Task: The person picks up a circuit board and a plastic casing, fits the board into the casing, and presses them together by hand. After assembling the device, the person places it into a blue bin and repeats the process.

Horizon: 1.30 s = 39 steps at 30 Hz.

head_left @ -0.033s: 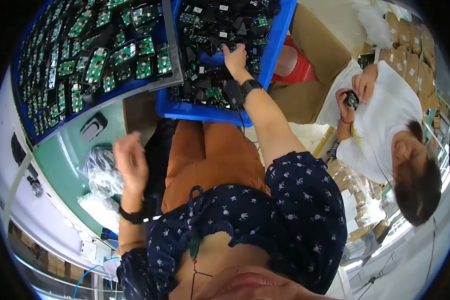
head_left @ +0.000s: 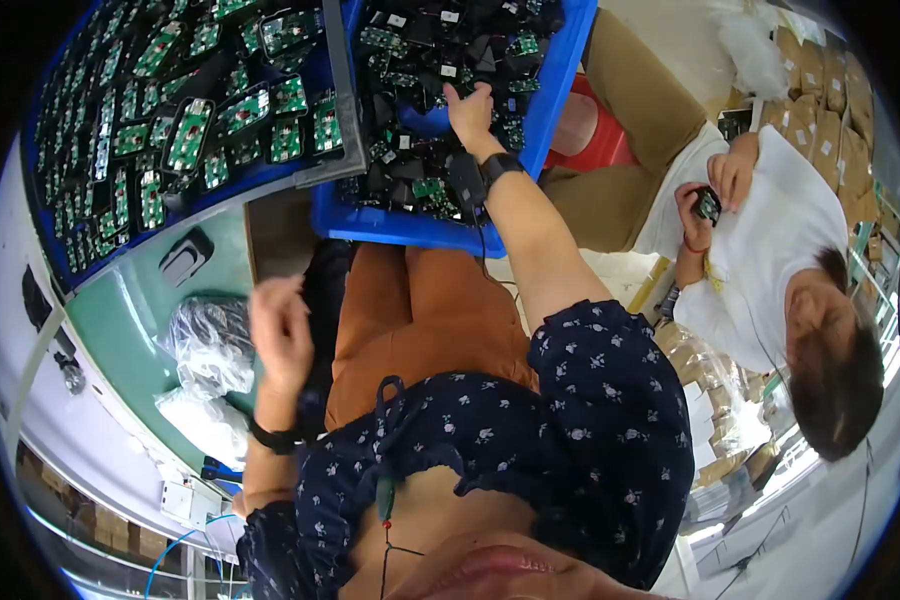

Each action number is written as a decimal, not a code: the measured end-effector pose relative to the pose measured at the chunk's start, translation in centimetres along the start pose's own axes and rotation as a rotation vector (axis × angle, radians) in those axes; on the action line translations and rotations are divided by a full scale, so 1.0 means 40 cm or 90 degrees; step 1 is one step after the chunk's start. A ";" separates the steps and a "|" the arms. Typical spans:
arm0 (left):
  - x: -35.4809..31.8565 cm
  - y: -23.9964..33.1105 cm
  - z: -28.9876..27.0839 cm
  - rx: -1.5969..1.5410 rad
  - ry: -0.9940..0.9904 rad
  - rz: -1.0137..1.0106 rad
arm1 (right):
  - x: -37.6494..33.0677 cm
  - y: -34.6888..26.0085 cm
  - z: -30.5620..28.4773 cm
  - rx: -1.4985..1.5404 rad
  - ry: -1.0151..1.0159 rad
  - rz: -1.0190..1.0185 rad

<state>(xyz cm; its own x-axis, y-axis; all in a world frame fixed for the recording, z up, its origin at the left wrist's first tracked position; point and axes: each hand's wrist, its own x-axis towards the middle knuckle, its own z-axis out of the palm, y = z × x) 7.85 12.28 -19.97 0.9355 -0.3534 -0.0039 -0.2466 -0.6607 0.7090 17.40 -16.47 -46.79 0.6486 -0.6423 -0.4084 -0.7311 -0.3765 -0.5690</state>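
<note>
My feed shows stacked brown packages (head_left: pixel 808 100), a green counter (head_left: pixel 120 310), a tray (head_left: pixel 80 270) of circuit boards (head_left: pixel 188 137), then a blue crate (head_left: pixel 400 227) heaped with black parts (head_left: pixel 485 58). Over these, my right hand (head_left: pixel 473 118) spreads its fingers (head_left: pixel 482 90) around nothing visible; my left hand (head_left: pixel 282 335) curls loosely, its grip unclear.

Looks like smooth plastic on the blue bin (head_left: pixel 400 229), shiny on the circuit boards (head_left: pixel 428 188), crinkled clear film on the bag (head_left: pixel 208 345), glossy on the green tabletop (head_left: pixel 120 338), and matt cloth on the brown trousers (head_left: pixel 430 335)
</note>
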 end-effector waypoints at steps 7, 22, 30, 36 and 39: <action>-0.061 0.025 0.187 -0.167 -0.178 -0.158 | 0.137 -0.022 0.040 0.045 -0.086 -0.078; 0.130 -0.130 0.346 -0.432 -0.226 -0.479 | -0.158 -0.175 -0.201 0.067 -0.683 -0.435; -0.057 -0.227 0.400 -0.587 -0.190 -0.630 | 0.152 -0.328 0.053 -0.514 -0.055 -0.815; -0.154 -0.324 0.480 -0.659 -0.148 -0.602 | 0.184 -0.345 0.149 -0.836 0.034 -0.823; -0.151 -0.309 0.463 -0.610 -0.131 -0.597 | 0.185 -0.338 0.139 -0.858 0.065 -0.858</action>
<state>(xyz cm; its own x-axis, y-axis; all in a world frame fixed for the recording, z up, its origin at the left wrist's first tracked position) 0.58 10.33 -41.77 0.5773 -0.1765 -0.7972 0.8077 -0.0194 0.5892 33.27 -12.41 -46.09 0.8692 0.4659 -0.1657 0.4874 -0.7508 0.4459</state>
